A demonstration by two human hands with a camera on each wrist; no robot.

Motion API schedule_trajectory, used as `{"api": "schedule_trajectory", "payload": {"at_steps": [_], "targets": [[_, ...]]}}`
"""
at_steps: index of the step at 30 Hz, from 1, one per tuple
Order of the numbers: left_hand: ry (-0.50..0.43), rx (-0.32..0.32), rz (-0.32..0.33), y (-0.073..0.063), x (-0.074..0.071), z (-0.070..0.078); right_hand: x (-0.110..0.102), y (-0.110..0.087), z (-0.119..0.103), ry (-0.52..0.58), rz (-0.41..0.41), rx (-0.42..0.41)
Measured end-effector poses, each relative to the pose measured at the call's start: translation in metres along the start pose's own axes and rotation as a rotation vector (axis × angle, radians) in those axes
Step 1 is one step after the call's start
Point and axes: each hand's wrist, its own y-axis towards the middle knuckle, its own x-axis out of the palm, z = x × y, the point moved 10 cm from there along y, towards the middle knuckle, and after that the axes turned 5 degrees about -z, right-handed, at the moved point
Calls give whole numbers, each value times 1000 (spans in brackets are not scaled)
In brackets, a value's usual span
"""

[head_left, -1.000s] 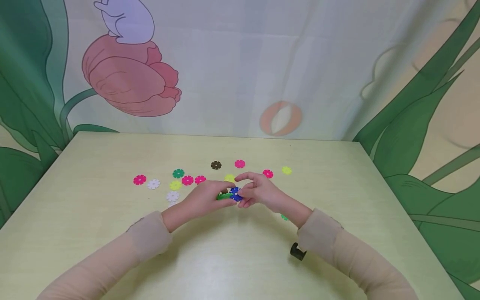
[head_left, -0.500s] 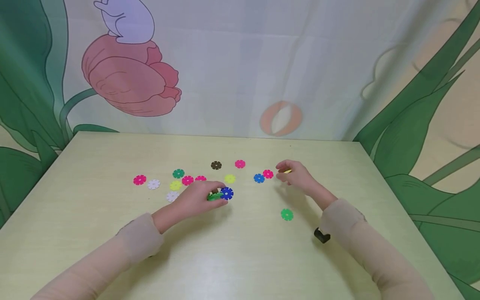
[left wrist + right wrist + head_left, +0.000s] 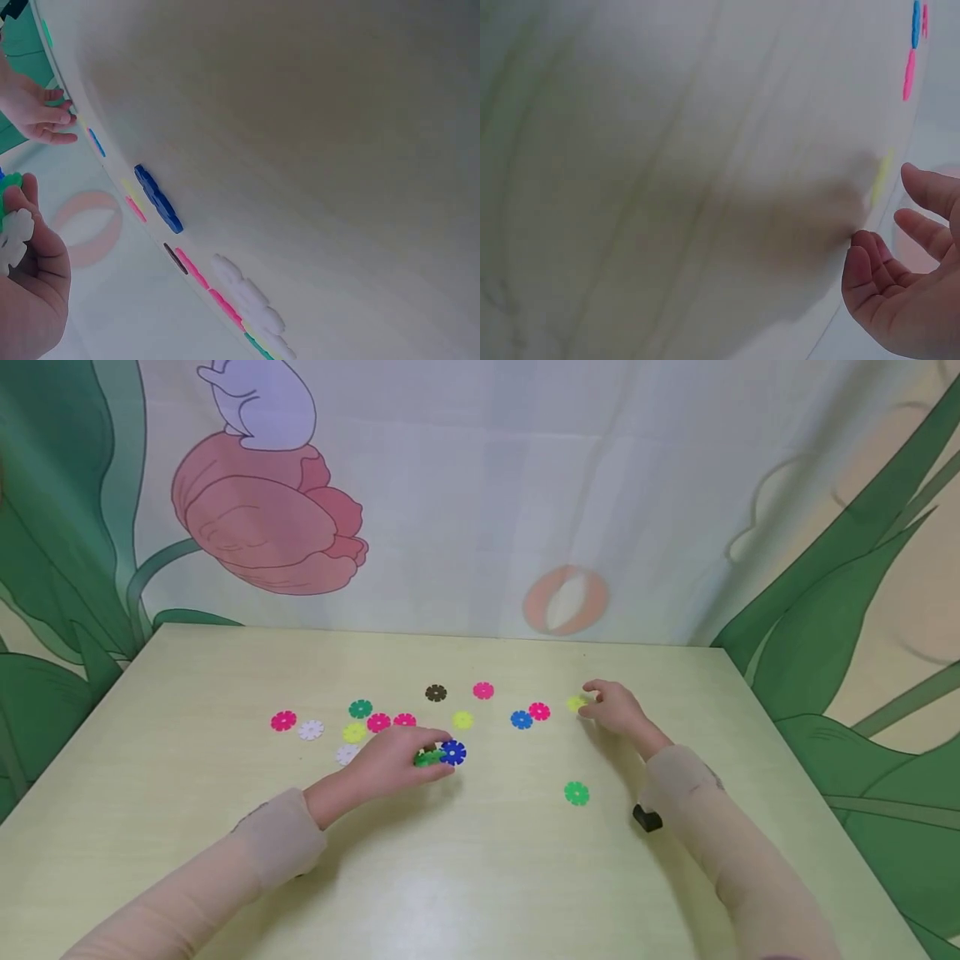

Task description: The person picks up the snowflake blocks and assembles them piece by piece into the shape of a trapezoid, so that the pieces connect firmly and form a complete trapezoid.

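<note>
In the head view my left hand (image 3: 382,762) holds a small cluster of joined notched plastic discs off the table. A dark blue disc (image 3: 453,752) and a green disc (image 3: 429,758) show between thumb and fingers; the left wrist view adds a white disc (image 3: 15,238) there. The hand hides part of the cluster. At the right, my right hand (image 3: 617,707) is at a yellow disc (image 3: 576,703), thumb and fingertips apart at its edge. In the right wrist view the fingers are loosely bent around nothing, and the yellow disc (image 3: 883,178) lies flat beyond them.
Loose discs are scattered across the pale table (image 3: 480,877): light blue (image 3: 521,720), green (image 3: 577,793), brown (image 3: 436,693), several pink (image 3: 283,721) and white (image 3: 311,730). A dark blue disc (image 3: 159,199) lies on the table in the left wrist view. A printed curtain (image 3: 450,510) hangs behind.
My right hand has left the cluster and reached right to the yellow disc, uncovering the light blue and green discs. My left hand has drawn slightly left with the cluster.
</note>
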Motion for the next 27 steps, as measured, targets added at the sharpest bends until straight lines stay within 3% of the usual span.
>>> {"api": "schedule_trajectory", "payload": {"at_steps": [12, 20, 27], "targets": [[7, 32, -12, -1, 3, 5, 6, 8, -4, -145, 5, -39], [25, 31, -18, -1, 3, 5, 15, -2, -11, -62, -50, -8], [21, 25, -27, -1, 4, 6, 23, -23, -35, 42, -72, -143]]}}
